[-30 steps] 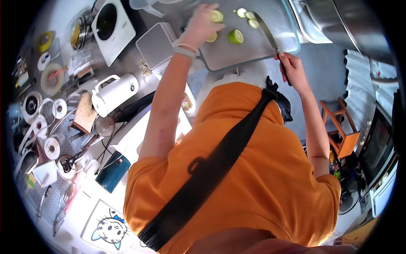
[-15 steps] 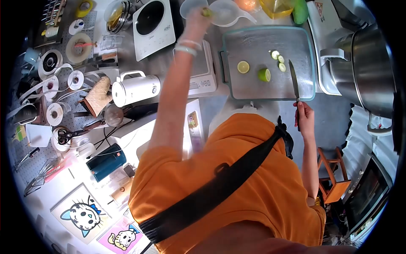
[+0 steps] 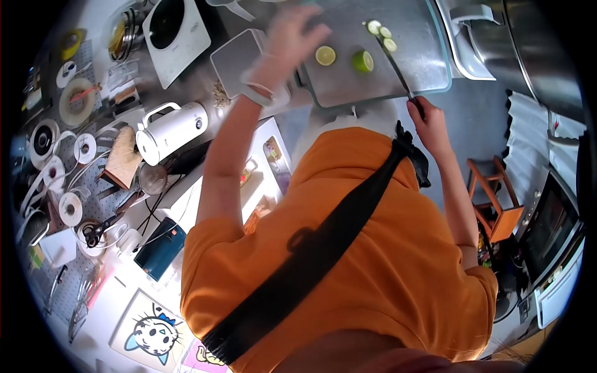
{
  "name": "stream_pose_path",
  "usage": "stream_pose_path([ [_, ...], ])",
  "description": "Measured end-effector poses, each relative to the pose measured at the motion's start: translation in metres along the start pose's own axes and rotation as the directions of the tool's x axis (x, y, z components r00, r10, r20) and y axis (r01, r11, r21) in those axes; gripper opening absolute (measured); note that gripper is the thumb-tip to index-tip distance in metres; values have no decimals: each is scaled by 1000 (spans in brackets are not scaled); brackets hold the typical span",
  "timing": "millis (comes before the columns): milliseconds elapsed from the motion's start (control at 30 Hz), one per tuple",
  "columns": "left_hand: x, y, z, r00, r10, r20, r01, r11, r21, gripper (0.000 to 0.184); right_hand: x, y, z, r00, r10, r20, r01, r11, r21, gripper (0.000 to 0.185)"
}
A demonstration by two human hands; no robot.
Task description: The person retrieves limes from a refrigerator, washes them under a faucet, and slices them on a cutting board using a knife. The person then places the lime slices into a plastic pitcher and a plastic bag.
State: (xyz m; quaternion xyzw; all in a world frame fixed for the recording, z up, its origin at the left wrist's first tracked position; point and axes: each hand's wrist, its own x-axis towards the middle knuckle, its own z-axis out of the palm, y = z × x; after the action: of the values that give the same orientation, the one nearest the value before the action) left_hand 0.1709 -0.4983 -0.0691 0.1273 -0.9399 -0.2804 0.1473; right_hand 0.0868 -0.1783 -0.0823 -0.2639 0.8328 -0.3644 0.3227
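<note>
At nine o'clock in the view hang white rolls, with scissors near half past eight and a framed cat picture at half past seven. Moving rightward, a white kettle lies along ten o'clock, and a white cooktop with a black disc sits above it at eleven, on the grey metal worktop. Just right of that is a flat grey square plate, partly covered by the left forearm. The left hand, blurred, reaches up at twelve with its fingers spread, by the left edge of the cutting board, which has a teal rim and fills one o'clock. On the board, from left to right, lie a yellowish citrus piece with its cut face up, a green lime piece with its cut face turned to four o'clock, and three small pale slices. The knife points toward eleven, tip near those slices, and the right hand is closed around its handle at two, well apart from the left. Farther right come a wooden stool at three and a big steel pot at two.
</note>
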Motion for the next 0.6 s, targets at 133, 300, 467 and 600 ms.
stream_pose_path([
  [133,-35,42,68,961,-14,276,42,995,-96,48,1,-1,7,996,-93,-12,89,980,-178,20],
  [300,-44,41,96,957,-165,240,188,979,-76,56,-3,3,5,995,-98,0,94,958,-270,19],
  [467,-41,29,115,975,-157,158,189,957,-218,54,-8,-2,7,992,-124,0,116,929,-351,20],
  [600,-37,29,117,980,-151,127,176,960,-220,49,-6,-2,13,989,-145,1,132,899,-417,20],
])
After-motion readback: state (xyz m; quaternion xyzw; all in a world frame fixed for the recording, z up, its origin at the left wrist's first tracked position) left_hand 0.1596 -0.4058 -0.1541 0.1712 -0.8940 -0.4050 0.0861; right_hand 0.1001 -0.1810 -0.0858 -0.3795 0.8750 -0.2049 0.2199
